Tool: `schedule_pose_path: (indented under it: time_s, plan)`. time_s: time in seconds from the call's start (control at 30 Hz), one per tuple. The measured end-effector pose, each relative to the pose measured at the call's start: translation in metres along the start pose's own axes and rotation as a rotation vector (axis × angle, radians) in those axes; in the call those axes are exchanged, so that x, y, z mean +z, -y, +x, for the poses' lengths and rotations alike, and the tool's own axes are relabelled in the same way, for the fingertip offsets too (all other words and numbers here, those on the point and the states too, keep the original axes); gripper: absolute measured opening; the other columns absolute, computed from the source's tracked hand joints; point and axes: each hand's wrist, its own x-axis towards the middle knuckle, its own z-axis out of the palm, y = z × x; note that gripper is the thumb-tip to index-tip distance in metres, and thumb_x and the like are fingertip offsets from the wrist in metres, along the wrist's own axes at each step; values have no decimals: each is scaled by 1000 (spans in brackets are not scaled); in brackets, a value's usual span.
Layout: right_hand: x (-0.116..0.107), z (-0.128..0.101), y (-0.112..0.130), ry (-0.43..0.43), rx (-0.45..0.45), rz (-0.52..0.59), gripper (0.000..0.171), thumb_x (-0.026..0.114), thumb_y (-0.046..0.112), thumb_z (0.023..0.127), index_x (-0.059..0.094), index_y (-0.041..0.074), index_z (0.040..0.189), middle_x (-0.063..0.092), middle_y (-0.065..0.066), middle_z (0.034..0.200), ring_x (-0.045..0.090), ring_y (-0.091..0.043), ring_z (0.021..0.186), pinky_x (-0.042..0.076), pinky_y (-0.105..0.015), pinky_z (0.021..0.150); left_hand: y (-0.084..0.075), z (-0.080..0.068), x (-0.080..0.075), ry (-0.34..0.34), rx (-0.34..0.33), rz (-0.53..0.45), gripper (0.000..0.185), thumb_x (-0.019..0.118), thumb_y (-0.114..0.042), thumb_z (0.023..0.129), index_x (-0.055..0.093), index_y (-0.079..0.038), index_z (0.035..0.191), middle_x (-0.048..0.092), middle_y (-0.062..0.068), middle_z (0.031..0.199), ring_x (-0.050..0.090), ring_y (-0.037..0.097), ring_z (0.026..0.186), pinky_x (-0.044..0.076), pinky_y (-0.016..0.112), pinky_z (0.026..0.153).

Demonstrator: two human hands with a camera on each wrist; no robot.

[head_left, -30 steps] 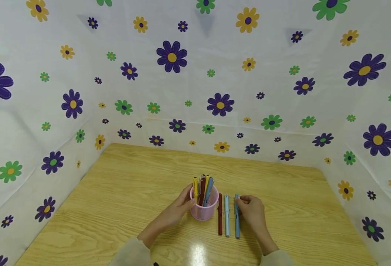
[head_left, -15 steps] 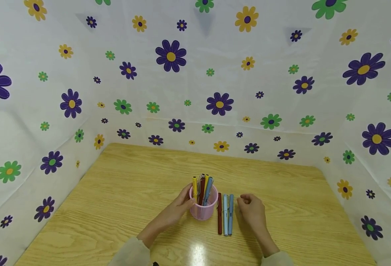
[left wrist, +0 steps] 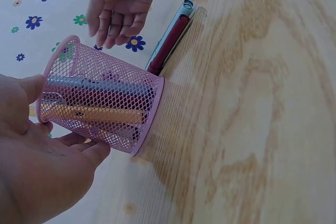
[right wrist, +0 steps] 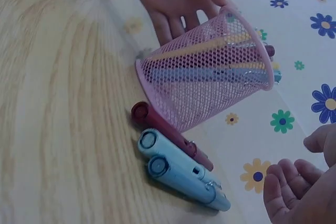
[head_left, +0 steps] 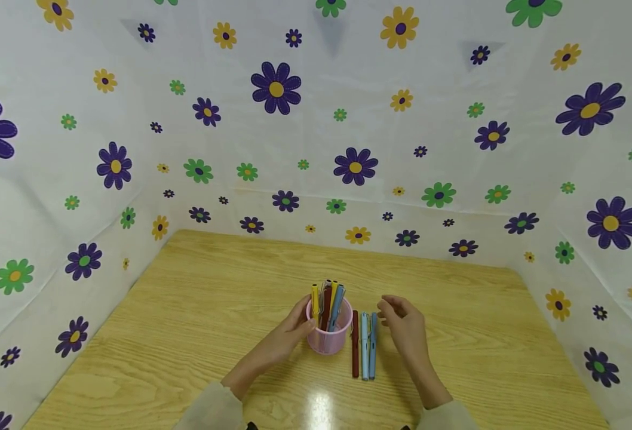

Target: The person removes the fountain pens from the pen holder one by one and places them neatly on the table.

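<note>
A pink mesh cup stands on the wooden table with several pens in it, among them a yellow pen and a grey-blue pen. My left hand grips the cup's left side, thumb at the rim and fingers round the wall; the left wrist view shows this hand and the cup. Right of the cup, three pens lie side by side: dark red, light blue, blue. My right hand hovers just right of them, fingers loosely curled, holding nothing.
White sheets printed with purple, green and yellow flowers wall the table at the back and on both sides. Bare wood lies behind the cup and to its left and right. A bright glare spot shows near the front edge.
My right hand slid the blue pen left against the light blue pen, let go of it, then lifted away. The left hand and the cup stayed put.
</note>
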Motion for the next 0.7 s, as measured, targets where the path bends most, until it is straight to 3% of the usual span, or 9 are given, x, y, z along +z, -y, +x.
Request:
schedule_pose_path:
  time_s: [0.23, 0.7]
  plan:
    - [10, 5, 10, 57, -6, 132, 36, 68, 21, 102, 65, -4, 129, 67, -24, 119, 67, -23, 98, 60, -35, 87, -1, 1, 0, 4, 11, 3, 67, 40, -30, 114, 2, -16, 167, 4, 14, 172, 7, 30, 157, 15, 48, 125]
    - [36, 10, 20, 74, 0, 200, 37, 68, 16, 102, 63, -6, 131, 68, -18, 116, 65, -16, 97, 58, -29, 85, 0, -1, 0, -12, -9, 21, 67, 40, -34, 113, 3, -18, 167, 5, 15, 172, 7, 32, 157, 14, 50, 125]
